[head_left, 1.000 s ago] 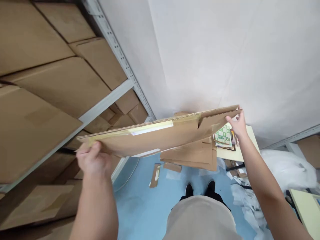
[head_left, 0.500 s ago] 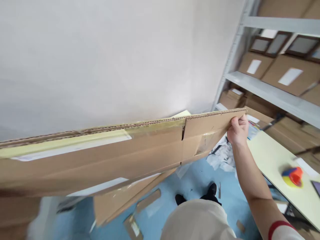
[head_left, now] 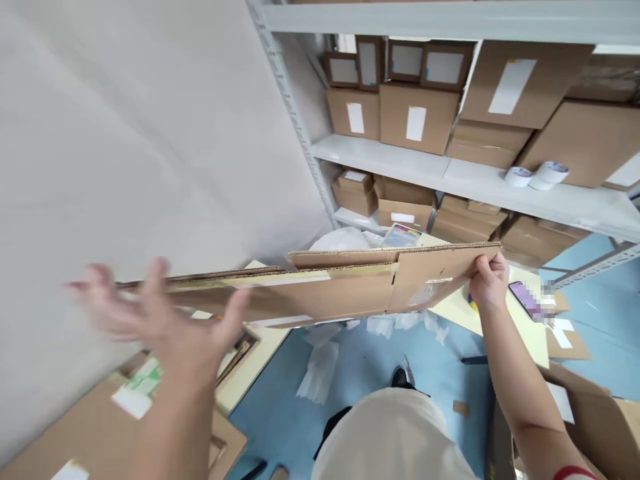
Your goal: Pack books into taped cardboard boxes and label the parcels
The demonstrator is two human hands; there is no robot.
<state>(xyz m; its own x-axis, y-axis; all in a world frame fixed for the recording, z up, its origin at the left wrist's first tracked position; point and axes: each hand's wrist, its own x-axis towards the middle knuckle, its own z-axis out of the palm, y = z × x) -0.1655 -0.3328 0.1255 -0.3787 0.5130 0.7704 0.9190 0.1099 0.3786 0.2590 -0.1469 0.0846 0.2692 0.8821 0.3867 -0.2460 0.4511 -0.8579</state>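
Observation:
A flattened cardboard box (head_left: 320,297) spans the middle of the head view, its corrugated edge upward and strips of tape and white label on its side. My right hand (head_left: 490,280) pinches its right end, thumb on the near face. At the other end, my left hand (head_left: 173,320) is open, blurred by motion, with fingers spread in front of the cardboard. I cannot tell whether it touches the box.
Metal shelving (head_left: 390,150) with cardboard boxes and tape rolls (head_left: 547,175) stands ahead. A pale table (head_left: 533,333) bears a phone (head_left: 524,300). White paper scraps (head_left: 320,373) litter the blue floor. More cardboard (head_left: 100,433) lies lower left, and an opened box (head_left: 595,420) lower right.
The view has turned right, showing more shelving. My left hand has come into view with spread fingers. My right hand keeps its hold on the flattened cardboard box, which has swung along with the view.

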